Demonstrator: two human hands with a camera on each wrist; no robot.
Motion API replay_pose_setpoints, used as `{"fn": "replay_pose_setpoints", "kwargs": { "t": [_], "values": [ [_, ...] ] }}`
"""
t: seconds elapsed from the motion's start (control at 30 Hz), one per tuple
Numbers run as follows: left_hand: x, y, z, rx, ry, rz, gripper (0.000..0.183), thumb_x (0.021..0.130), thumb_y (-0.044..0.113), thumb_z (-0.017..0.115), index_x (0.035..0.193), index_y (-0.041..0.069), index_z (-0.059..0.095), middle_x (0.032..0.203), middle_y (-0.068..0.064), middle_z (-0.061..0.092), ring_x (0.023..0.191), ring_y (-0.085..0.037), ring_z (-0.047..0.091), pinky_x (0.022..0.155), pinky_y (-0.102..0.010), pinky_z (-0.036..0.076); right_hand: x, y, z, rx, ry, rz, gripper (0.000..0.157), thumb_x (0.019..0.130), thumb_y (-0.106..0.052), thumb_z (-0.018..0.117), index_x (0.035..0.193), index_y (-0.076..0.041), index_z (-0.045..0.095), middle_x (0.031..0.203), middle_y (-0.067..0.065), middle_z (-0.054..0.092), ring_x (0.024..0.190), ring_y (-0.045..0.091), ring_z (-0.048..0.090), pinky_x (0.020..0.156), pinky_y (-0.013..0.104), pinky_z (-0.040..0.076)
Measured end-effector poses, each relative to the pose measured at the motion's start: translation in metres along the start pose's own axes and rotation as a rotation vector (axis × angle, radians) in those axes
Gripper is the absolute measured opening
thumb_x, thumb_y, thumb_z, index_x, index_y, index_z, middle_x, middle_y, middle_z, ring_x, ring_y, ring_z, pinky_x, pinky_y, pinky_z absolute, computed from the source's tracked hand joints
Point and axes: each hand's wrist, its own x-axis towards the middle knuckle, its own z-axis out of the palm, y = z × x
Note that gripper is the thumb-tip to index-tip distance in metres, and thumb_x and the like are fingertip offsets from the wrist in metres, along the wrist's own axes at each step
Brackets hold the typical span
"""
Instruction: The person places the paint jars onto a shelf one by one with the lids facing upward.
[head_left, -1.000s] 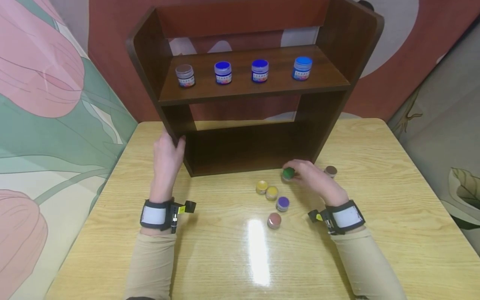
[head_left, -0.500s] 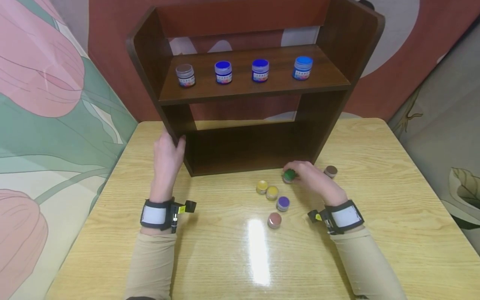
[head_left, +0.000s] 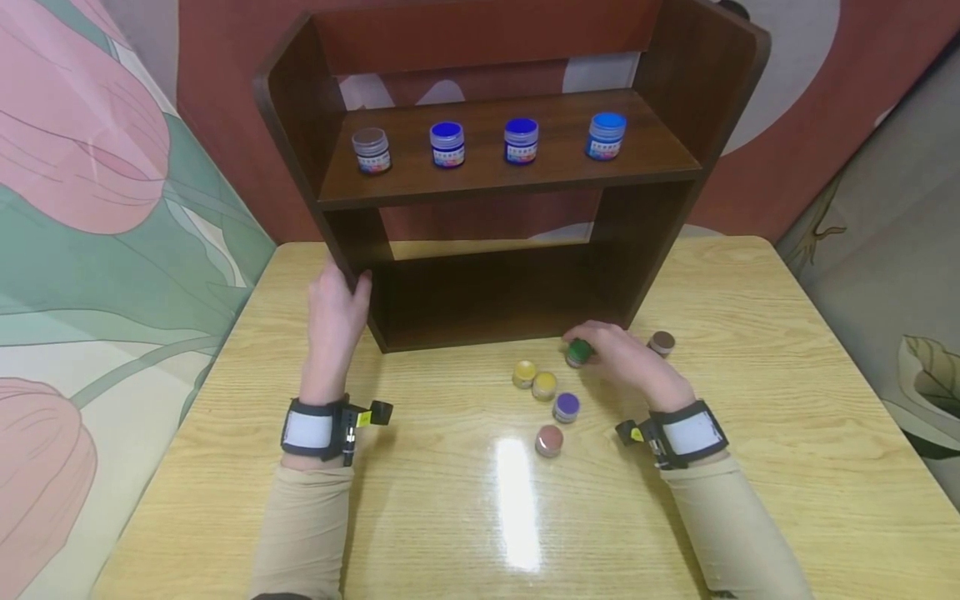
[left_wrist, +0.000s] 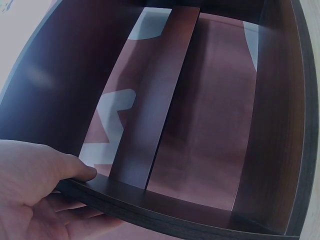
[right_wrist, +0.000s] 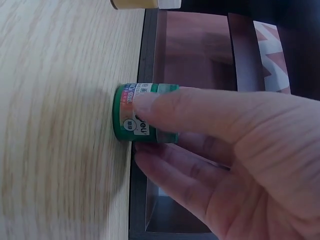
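My left hand (head_left: 335,312) grips the left side panel of the dark brown wooden shelf (head_left: 510,190); in the left wrist view its thumb (left_wrist: 82,172) lies on the panel's inner face, fingers behind. Near the shelf's lower right front, my right hand (head_left: 626,357) holds a small green paint jar (right_wrist: 137,112) between thumb and fingers. In the right wrist view the jar's base is at the tabletop, and its label faces the camera. Beside that hand are two yellow paint jars (head_left: 544,385), a purple jar (head_left: 566,407), a pinkish jar (head_left: 549,441) and a brown jar (head_left: 662,342).
On the upper board stand a dark-capped clear jar (head_left: 371,151), two deep blue jars (head_left: 521,141) and a lighter blue jar (head_left: 605,137). The shelf stands at the back of the light wooden table (head_left: 435,500), before a patterned red backdrop (head_left: 217,108).
The right hand and the green paint jar have shifted very slightly nearer the front. The left hand keeps its grip on the shelf, and the other jars stay put.
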Motion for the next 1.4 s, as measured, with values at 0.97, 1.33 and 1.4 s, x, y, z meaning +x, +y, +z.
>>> {"fn": "replay_pose_setpoints", "kwargs": {
  "t": [0.97, 1.33, 1.4],
  "values": [
    [-0.001, 0.000, -0.001, 0.001, -0.008, -0.003, 0.032, 0.094, 0.018, 0.059, 0.116, -0.004, 0.054, 0.105, -0.030, 0.068, 0.092, -0.048, 0.066, 0.077, -0.056, 0.056, -0.002, 0.002, -0.004, 0.049, 0.102, -0.010, 0.034, 0.077, 0.000, 0.077, 0.110, 0.004, 0.069, 0.108, 0.019, 0.068, 0.101, 0.034, 0.064, 0.088, 0.047, 0.055],
    [-0.001, 0.001, -0.002, 0.005, -0.005, 0.005, 0.033, 0.093, 0.018, 0.060, 0.116, -0.005, 0.054, 0.105, -0.030, 0.068, 0.093, -0.048, 0.066, 0.077, -0.056, 0.056, -0.003, 0.006, -0.013, 0.041, 0.164, 0.043, 0.036, 0.080, -0.003, 0.076, 0.114, 0.003, 0.067, 0.108, 0.020, 0.070, 0.096, 0.033, 0.067, 0.086, 0.049, 0.056],
    [-0.001, 0.001, -0.002, 0.006, -0.005, 0.007, 0.033, 0.094, 0.018, 0.060, 0.117, -0.004, 0.054, 0.106, -0.030, 0.068, 0.093, -0.048, 0.066, 0.078, -0.056, 0.056, -0.004, 0.006, -0.016, 0.057, 0.171, 0.058, 0.036, 0.081, -0.005, 0.076, 0.114, 0.003, 0.066, 0.107, 0.019, 0.069, 0.095, 0.032, 0.067, 0.085, 0.049, 0.056]
  ]
}}
